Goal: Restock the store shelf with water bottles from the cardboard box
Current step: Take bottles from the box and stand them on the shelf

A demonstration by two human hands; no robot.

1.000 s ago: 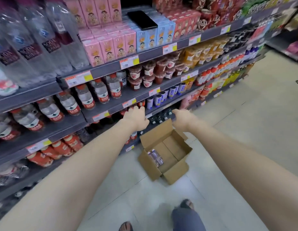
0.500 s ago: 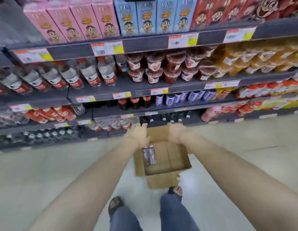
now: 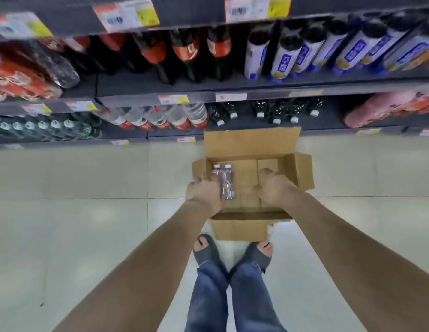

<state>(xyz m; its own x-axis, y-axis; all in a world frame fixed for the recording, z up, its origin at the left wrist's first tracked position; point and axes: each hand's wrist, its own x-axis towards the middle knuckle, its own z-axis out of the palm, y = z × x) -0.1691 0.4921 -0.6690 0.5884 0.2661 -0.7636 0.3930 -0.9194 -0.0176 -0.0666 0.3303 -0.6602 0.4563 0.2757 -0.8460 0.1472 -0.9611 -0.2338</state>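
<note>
An open cardboard box (image 3: 251, 142) stands on the floor in front of the bottom shelf (image 3: 328, 132). Two small clear water bottles (image 3: 226, 183) with white caps lie side by side at its left end. My left hand (image 3: 203, 196) is down in the box, fingers curled over the left bottle and hiding its lower half; a firm grip cannot be made out. My right hand (image 3: 275, 188) hangs over the bare box bottom to the right, loosely curled and holding nothing. Similar small white-capped bottles (image 3: 277, 116) stand on the bottom shelf behind the box.
My feet in grey open-toed shoes (image 3: 232, 252) touch the box's near flap. Larger red-labelled water bottles (image 3: 175, 117) fill the bottom shelf to the left. Dark soda bottles (image 3: 184, 51) and blue-white cans (image 3: 304, 53) sit one shelf up. Pale tiled floor (image 3: 76, 212) spreads on both sides.
My view has tipped down and come closer to the box. Both hands dropped from the box's far rim into it, the left one onto the bottles.
</note>
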